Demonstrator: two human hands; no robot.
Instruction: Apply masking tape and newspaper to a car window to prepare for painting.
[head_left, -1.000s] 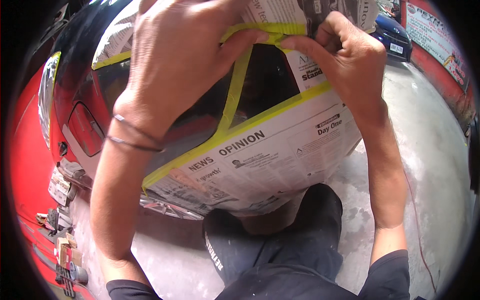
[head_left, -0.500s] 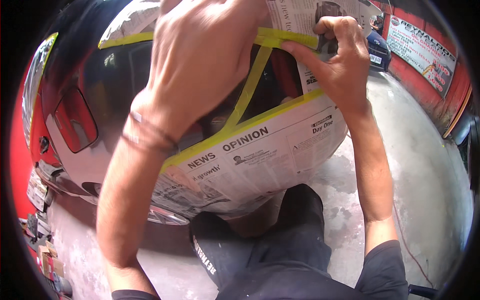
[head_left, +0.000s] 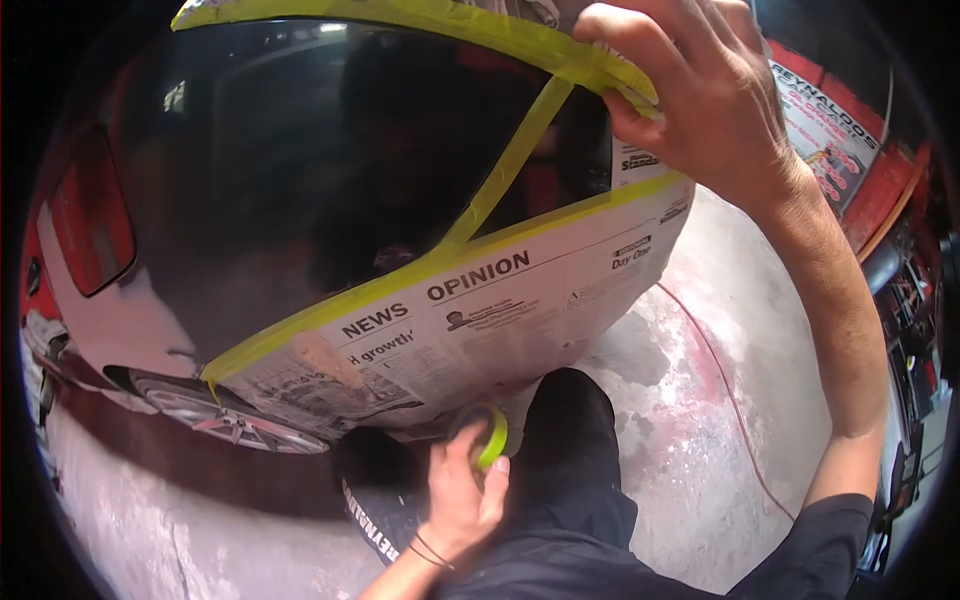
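Right hand [head_left: 710, 110] raised high, arm near full stretch, fingers curled and pressing down — left hand [head_left: 462, 490] low by the knee, fingers closed in a grip, wrist bent.

Auto body workshop: newspaper-masked car [head_left: 330, 200], concrete floor [head_left: 700, 400].

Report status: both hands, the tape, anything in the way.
Right hand pressing yellow-green masking tape at the car panel's top edge. Left hand low, gripping the tape roll. Newspaper taped below. Nothing blocking.

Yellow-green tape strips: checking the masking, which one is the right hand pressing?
The top strip of yellow-green masking tape, under the right hand; the diagonal and lower strips lie untouched.
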